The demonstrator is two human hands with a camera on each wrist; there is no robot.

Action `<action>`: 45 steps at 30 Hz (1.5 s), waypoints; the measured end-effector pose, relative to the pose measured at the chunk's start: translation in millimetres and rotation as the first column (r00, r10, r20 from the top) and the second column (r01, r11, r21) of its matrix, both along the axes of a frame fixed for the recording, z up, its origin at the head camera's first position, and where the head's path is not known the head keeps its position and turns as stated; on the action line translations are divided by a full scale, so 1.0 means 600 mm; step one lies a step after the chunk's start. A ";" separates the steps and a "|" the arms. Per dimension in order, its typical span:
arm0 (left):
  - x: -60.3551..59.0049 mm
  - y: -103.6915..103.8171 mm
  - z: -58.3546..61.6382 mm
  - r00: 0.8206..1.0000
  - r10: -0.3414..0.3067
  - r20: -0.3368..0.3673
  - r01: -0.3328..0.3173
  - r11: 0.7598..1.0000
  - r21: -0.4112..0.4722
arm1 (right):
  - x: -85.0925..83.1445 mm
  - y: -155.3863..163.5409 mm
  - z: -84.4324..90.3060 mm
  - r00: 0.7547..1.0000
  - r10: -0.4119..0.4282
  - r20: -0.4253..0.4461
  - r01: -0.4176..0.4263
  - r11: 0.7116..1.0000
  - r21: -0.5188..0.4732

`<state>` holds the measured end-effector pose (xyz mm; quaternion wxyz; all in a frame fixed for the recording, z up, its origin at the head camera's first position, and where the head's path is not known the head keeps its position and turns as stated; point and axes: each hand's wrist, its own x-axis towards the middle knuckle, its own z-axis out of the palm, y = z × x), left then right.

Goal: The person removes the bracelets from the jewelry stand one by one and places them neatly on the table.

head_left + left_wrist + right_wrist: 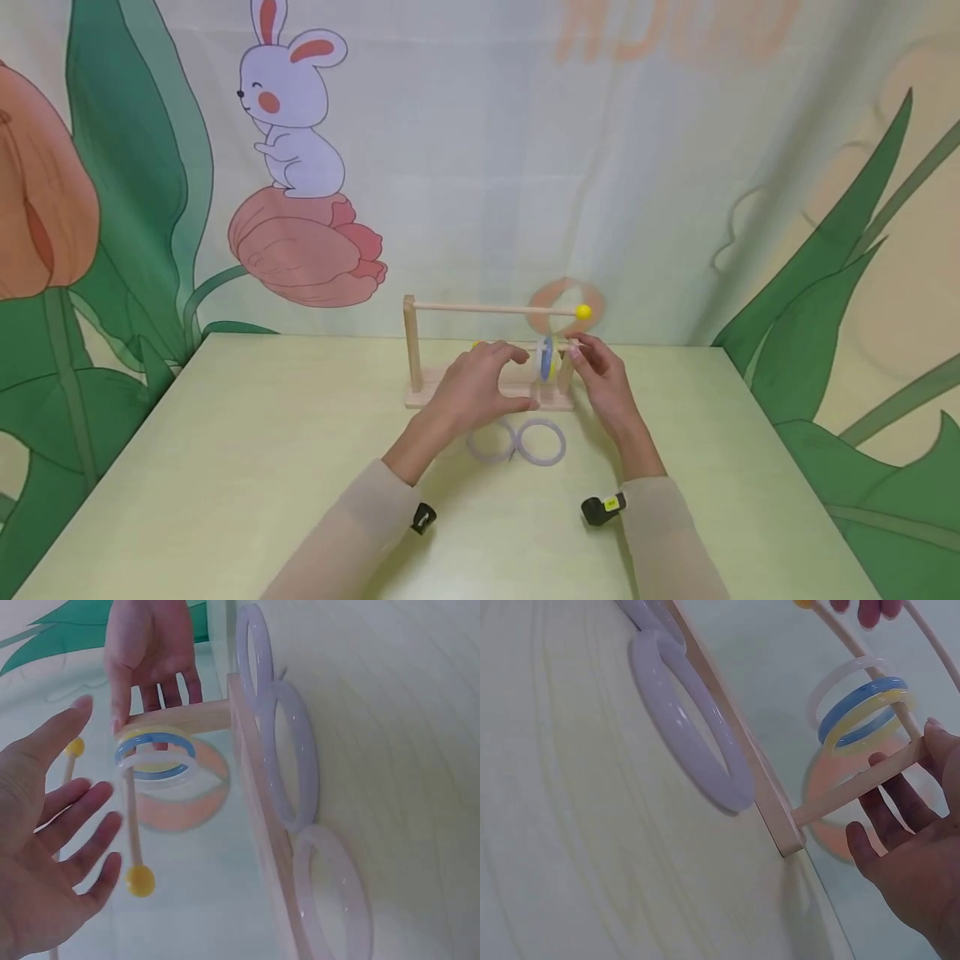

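A wooden rack (411, 346) stands on the table, with an upper rod (495, 309) and a lower rod (134, 832), each tipped by a yellow ball. On the lower rod, close to the right post (862, 784), hang a yellow ring (146, 733), a blue ring (855, 697) and a white ring (176, 780). My right hand (609, 387) grips the top of that post, thumb at its end and fingers behind. Beside the lower rod, my left hand (476, 383) is held with thumb and fingers spread, nothing between them.
In front of the rack base (784, 840), a purple ring (660, 697) and another purple ring (259, 645) lie side by side on the table (262, 467). Next to them is a pale pink ring (350, 889). A printed curtain (465, 167) hangs behind.
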<state>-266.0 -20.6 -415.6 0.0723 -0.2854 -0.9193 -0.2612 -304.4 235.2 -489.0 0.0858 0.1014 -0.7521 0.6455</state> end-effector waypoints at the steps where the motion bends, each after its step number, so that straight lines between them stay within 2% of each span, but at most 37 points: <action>1: -0.005 0.003 -0.003 1.000 0.006 -0.023 -0.005 1.000 0.017 | -0.001 0.000 0.001 1.000 0.007 0.000 -0.007 1.000 -0.008; 5: -0.021 0.017 -0.012 0.998 -0.006 -0.062 0.013 0.994 0.109 | -0.002 0.000 0.002 0.999 0.037 0.010 -0.036 0.998 -0.051; 9: -0.034 0.026 -0.018 0.999 -0.022 -0.039 0.027 0.989 0.144 | -0.002 -0.002 -0.001 0.999 0.042 0.020 -0.041 0.996 -0.079; 17: -0.066 0.033 -0.009 0.999 -0.048 0.011 0.047 0.998 0.033 | 0.000 -0.004 0.001 0.998 0.052 0.020 -0.050 0.995 -0.090; 22: -0.074 0.034 0.000 0.993 -0.087 0.079 0.087 0.996 0.003 | 0.000 -0.003 0.000 0.998 0.057 0.020 -0.055 0.993 -0.103; 25: -0.075 0.035 -0.001 0.992 -0.088 0.088 0.089 0.996 -0.015 | -0.001 -0.002 -0.002 0.998 0.068 0.018 -0.066 0.991 -0.115; 33: -0.077 0.039 -0.015 0.998 -0.063 0.008 0.064 0.997 -0.042 | -0.004 -0.006 -0.003 0.997 0.074 0.013 -0.072 0.989 -0.127; 45: -0.085 0.050 -0.018 0.999 -0.040 -0.022 0.037 0.990 -0.140 | -0.013 -0.002 -0.003 0.997 0.080 0.009 -0.077 0.987 -0.144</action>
